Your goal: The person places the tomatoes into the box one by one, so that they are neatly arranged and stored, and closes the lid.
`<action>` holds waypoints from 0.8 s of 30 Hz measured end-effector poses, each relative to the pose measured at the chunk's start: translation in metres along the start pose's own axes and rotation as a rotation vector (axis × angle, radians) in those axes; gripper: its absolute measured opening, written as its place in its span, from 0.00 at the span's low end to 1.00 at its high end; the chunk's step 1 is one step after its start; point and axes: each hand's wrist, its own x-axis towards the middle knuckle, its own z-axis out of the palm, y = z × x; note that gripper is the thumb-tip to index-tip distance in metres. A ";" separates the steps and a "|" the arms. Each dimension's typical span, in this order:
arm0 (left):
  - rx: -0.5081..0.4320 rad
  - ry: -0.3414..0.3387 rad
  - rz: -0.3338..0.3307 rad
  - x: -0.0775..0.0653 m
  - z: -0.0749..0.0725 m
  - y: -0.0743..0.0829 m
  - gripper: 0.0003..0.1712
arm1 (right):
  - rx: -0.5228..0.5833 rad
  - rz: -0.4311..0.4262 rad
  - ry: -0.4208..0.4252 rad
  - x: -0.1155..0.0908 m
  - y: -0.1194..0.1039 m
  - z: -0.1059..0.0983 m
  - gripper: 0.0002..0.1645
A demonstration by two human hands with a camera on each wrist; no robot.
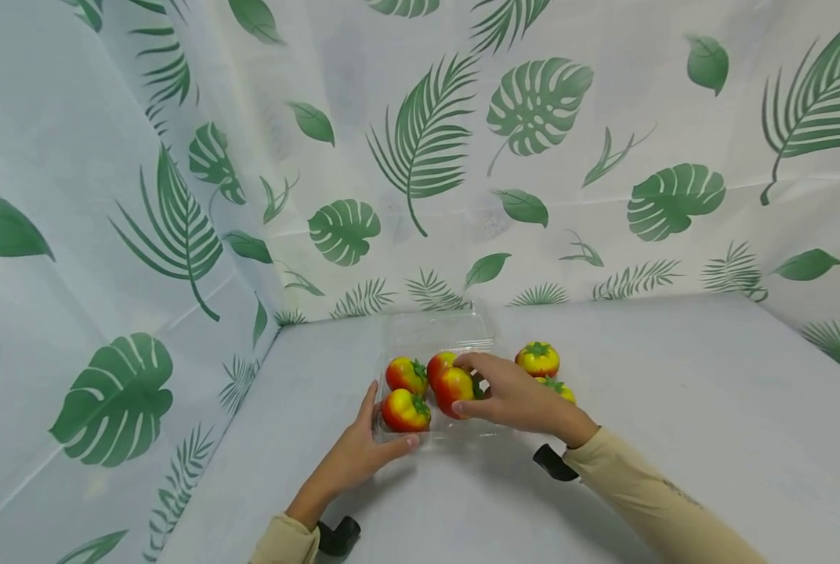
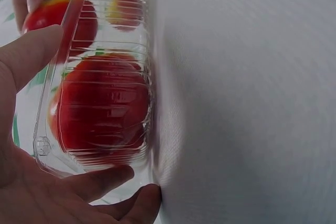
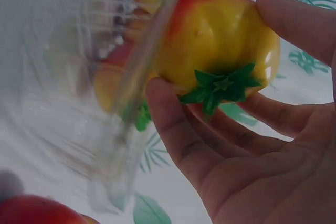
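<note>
Leaf-print curtain (image 1: 406,141) stands behind the box (image 1: 443,427); pale table (image 1: 674,439) lies under it. Box is clear, lid (image 1: 437,330) raised at its far side. I see the left hand (image 1: 360,456) touching the box's near left corner, fingers spread, fairly straight. Right hand (image 1: 515,398), over the box's right half, grips one fruit (image 1: 454,392): stem end (image 3: 223,85) points right, longer axis crosswise to stem. Three similar fruits (image 1: 404,376) sit inside box, two (image 1: 536,360) right of it.

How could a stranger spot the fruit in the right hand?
On the pale table stands a clear plastic container. Over its right half, the right hand grips a red-and-yellow fruit. Unlike its lookalike neighbours, this one is held.
</note>
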 end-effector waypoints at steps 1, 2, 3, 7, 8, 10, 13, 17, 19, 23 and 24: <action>0.000 -0.001 0.003 0.000 0.000 0.000 0.71 | -0.001 -0.001 -0.002 0.001 0.000 0.002 0.34; 0.001 0.000 0.005 0.000 0.000 0.001 0.71 | 0.002 -0.004 -0.006 0.001 0.000 0.004 0.34; 0.004 0.000 0.007 0.000 -0.001 0.001 0.71 | 0.003 -0.006 -0.009 0.001 0.001 0.005 0.34; 0.004 -0.001 0.012 0.000 -0.001 0.003 0.71 | -0.009 0.001 -0.021 0.001 0.003 0.012 0.33; 0.003 -0.001 0.013 0.000 -0.001 0.003 0.71 | -0.016 0.005 -0.021 0.001 0.004 0.013 0.33; -0.002 -0.002 0.013 0.000 -0.001 0.003 0.71 | -0.031 0.012 -0.020 0.001 0.005 0.015 0.32; -0.004 -0.003 0.017 0.000 -0.001 0.002 0.71 | -0.046 0.024 -0.018 0.002 0.006 0.018 0.31; -0.003 -0.006 0.021 0.001 -0.001 0.000 0.71 | -0.048 0.032 -0.014 0.003 0.009 0.022 0.28; -0.002 -0.006 0.024 0.001 -0.001 0.000 0.71 | -0.045 0.032 -0.013 0.003 0.011 0.024 0.28; -0.003 -0.004 0.031 0.001 -0.001 -0.001 0.71 | -0.036 0.032 -0.015 0.004 0.012 0.027 0.28; -0.003 -0.005 0.032 0.001 -0.001 -0.002 0.71 | -0.034 0.033 -0.017 0.004 0.012 0.027 0.28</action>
